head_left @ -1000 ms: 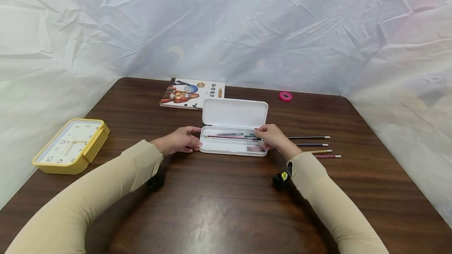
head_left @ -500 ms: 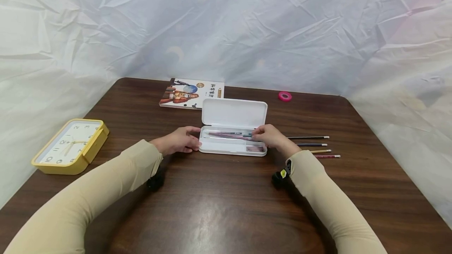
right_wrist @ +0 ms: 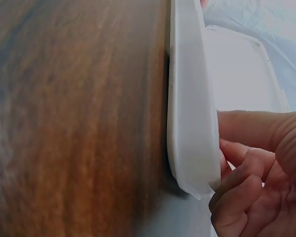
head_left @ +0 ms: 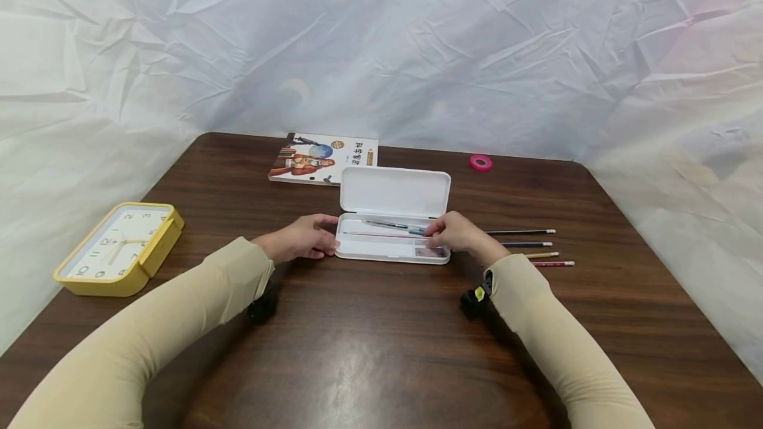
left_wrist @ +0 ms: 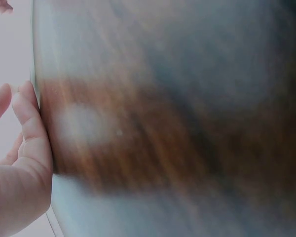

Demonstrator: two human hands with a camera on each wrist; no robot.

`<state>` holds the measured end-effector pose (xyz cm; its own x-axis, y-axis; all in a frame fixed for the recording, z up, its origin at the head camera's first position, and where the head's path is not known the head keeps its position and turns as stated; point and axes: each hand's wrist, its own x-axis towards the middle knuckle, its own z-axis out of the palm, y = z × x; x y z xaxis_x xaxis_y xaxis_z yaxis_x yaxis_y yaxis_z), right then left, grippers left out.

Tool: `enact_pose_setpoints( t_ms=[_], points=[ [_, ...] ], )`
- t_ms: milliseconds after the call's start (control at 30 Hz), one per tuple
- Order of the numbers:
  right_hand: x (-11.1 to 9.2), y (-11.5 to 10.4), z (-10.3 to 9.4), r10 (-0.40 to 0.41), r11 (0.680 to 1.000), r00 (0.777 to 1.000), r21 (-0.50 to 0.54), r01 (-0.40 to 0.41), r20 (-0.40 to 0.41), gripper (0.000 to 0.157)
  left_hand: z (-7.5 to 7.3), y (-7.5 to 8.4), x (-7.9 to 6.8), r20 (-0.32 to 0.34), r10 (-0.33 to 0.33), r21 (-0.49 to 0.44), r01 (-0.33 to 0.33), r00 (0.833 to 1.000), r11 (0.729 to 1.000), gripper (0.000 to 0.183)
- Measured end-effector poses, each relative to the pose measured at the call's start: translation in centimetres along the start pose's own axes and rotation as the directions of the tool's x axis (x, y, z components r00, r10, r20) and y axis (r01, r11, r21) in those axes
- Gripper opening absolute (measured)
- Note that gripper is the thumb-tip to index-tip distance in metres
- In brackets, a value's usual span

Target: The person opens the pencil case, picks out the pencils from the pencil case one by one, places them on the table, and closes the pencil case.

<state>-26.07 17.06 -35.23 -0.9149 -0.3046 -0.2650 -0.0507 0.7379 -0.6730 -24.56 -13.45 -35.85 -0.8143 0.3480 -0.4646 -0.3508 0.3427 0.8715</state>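
A white pencil case (head_left: 381,255) lies on the table with its lid raised. Inside are a slim pencil (head_left: 381,235), a pen (head_left: 387,224) and a small pinkish block (head_left: 430,252) in the right compartment. My left hand (head_left: 301,238) rests against the case's left end, fingers extended and thumb apart, as the left wrist view also shows. Over the right end, my right hand (head_left: 457,233) pinches the pencil by its right end. In the right wrist view the case wall (right_wrist: 192,98) hides the fingertips.
Several pencils (head_left: 527,244) lie side by side right of the case. Behind it are a book (head_left: 324,159) and a pink ring-shaped roll (head_left: 481,162). A yellow clock (head_left: 122,247) lies at the left.
The pencil in the case has shifted toward the near side, apart from the pen. My right hand has moved slightly left; the left hand has stayed at the case's end.
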Motion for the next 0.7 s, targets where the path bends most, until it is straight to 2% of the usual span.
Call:
enact_pose_setpoints(
  t_ms=[200, 533, 700],
  points=[
    [-0.12, -0.16, -0.03, -0.024, 0.999, 1.000, -0.035, 0.024, 0.001, 0.016, 0.02, -0.08, 0.04, 0.004, 0.007, -0.003, -0.007, 1.000, 1.000, 0.063],
    [0.07, 0.03, -0.17, -0.023, 1.000, 1.000, -0.005, 0.023, -0.003, 0.013, -0.06, -0.11, 0.20, -0.004, 0.000, -0.001, 0.000, 1.000, 1.000, 0.062],
    [-0.07, 0.43, -0.72, 0.031, 0.996, 0.999, 0.082, -0.031, -0.008, 0.020, -0.02, -0.10, 0.04, 0.003, 0.012, 0.001, -0.012, 1.000, 1.000, 0.062]
  ],
)
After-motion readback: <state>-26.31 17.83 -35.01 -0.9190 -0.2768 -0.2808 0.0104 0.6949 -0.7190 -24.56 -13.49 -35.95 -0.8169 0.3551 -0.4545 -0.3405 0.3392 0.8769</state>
